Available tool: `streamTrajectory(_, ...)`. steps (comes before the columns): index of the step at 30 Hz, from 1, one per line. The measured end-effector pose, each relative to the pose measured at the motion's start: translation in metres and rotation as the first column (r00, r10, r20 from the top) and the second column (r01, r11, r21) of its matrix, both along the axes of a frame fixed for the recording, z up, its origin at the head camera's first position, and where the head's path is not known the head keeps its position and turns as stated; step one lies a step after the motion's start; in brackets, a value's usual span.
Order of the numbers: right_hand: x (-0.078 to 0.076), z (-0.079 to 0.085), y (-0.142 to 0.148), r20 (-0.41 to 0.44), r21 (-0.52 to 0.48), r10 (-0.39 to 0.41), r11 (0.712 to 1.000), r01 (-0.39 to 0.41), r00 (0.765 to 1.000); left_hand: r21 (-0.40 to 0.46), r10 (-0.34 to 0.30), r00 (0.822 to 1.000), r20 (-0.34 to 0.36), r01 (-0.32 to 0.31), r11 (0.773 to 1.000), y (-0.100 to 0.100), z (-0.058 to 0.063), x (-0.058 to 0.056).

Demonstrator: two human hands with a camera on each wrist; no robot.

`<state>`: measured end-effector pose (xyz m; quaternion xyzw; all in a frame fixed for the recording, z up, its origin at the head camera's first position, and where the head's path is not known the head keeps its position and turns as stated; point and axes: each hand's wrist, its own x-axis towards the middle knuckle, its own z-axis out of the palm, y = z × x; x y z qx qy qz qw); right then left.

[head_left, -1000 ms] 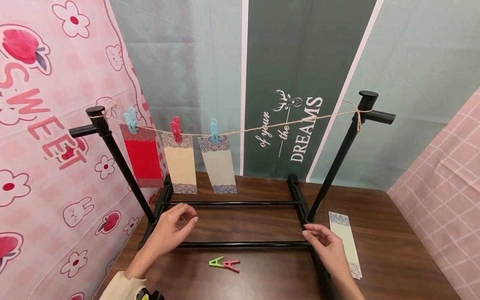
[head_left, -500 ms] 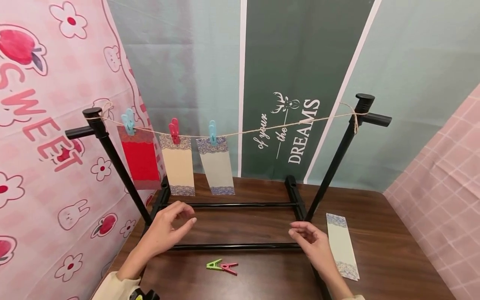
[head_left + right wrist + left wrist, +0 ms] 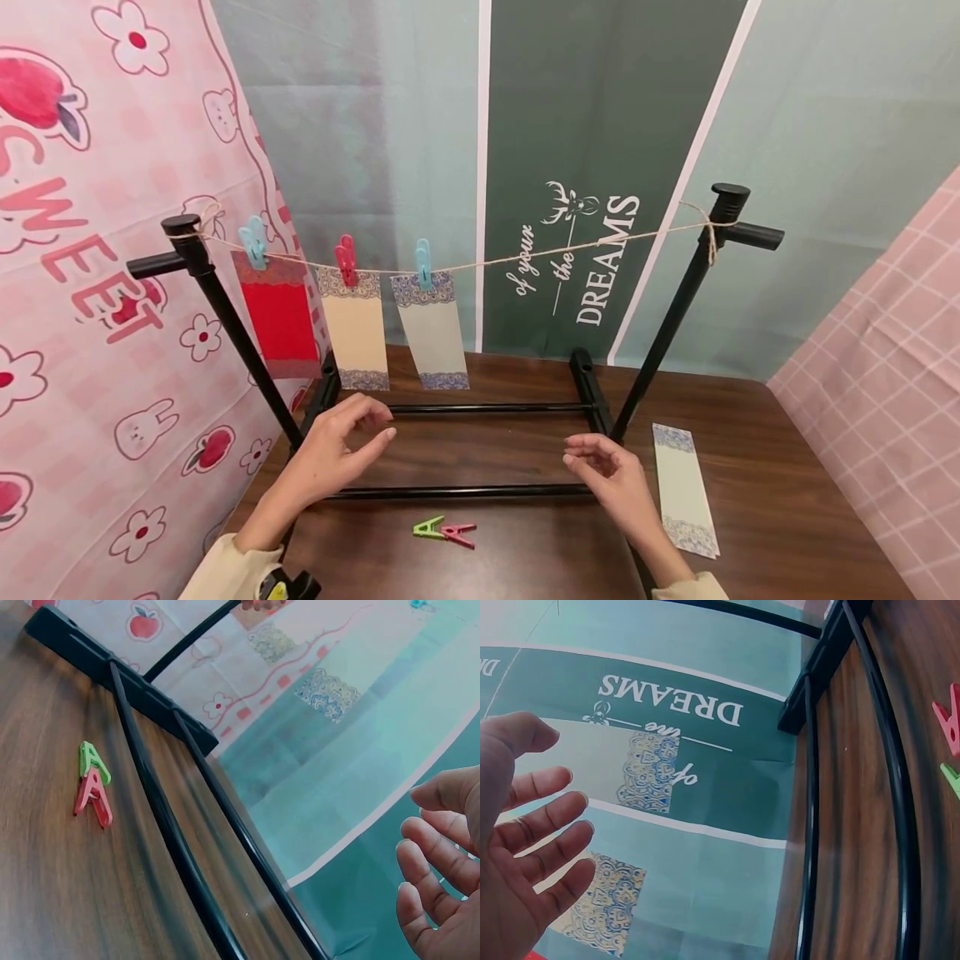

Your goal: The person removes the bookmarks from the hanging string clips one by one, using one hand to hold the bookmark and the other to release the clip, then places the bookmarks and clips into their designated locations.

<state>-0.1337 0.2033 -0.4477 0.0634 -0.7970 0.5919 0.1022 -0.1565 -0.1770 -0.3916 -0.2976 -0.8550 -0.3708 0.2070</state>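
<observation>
Cards (image 3: 357, 337) hang on a string (image 3: 495, 262) tied to a black rack (image 3: 480, 492), each with a clip (image 3: 347, 262) on top. The left hand (image 3: 330, 450) is near them, its grip spread. The right hand (image 3: 617, 483) has its grip spread too, near more cards (image 3: 684, 492) on the tabletop (image 3: 525, 558). A green clip (image 3: 428, 527) touches a pink clip (image 3: 459, 534) there too.
</observation>
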Motion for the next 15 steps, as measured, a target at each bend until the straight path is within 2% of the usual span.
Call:
streamTrajectory(6,-0.005,0.005,-0.003,0.002,0.003,0.028,1.0,-0.028,1.0,0.01,-0.012,0.998,-0.062,0.012,1.0,0.0,0.007,-0.002)
streamTrajectory(15,-0.012,0.011,-0.011,-0.04,0.006,0.069,0.998,-0.069,0.997,-0.004,0.004,0.996,-0.092,-0.004,1.0,-0.002,0.023,-0.006)
